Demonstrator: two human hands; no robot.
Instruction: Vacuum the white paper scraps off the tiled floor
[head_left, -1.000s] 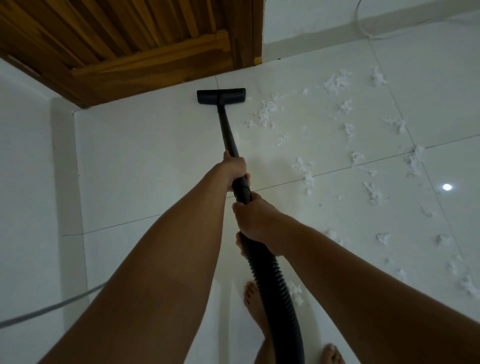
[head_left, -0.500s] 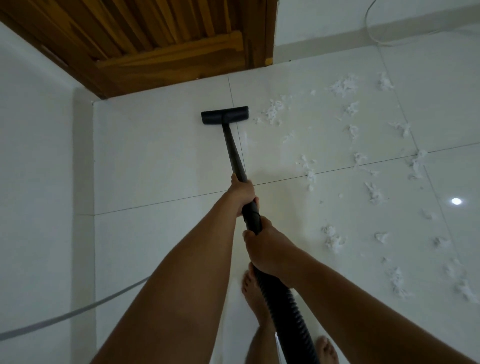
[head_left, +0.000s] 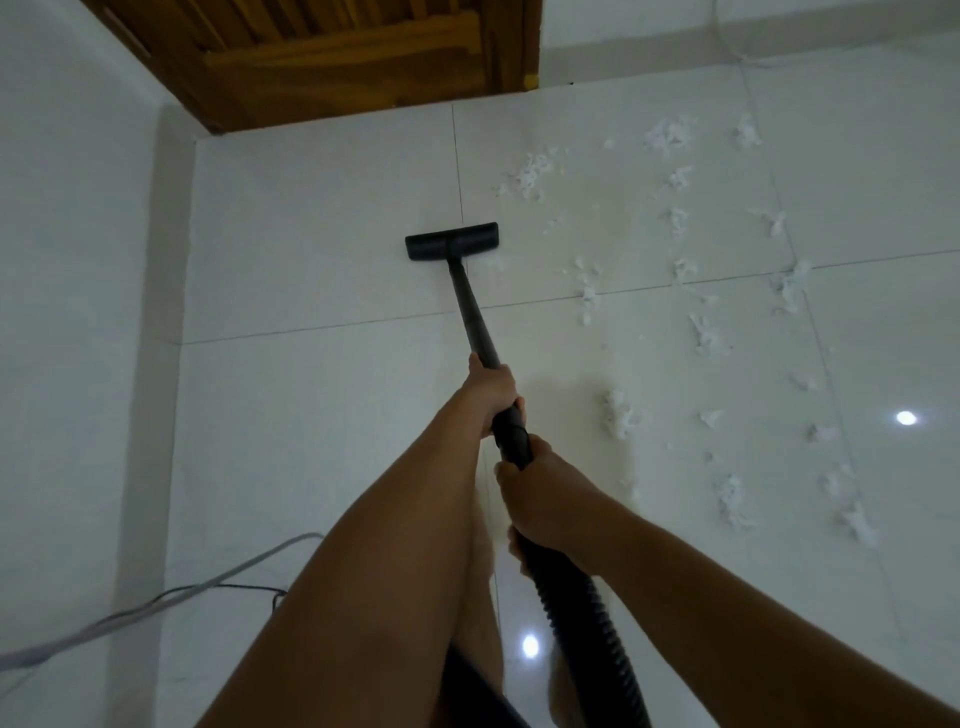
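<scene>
A black vacuum wand runs from my hands to a flat black floor nozzle resting on the white tiled floor. My left hand grips the wand higher up. Just behind it, my right hand grips the end where the ribbed black hose joins. White paper scraps lie scattered to the right of the nozzle, with more clumps beside my hands and further right. The floor left of the nozzle shows no scraps.
A wooden door stands at the far wall behind the nozzle. A white wall runs along the left. A grey cable lies on the floor at lower left, and a thin white cord at top right.
The nozzle has been pulled back from the door toward me, along the left edge of the scraps. Both hands kept their grip and drew back with it.
</scene>
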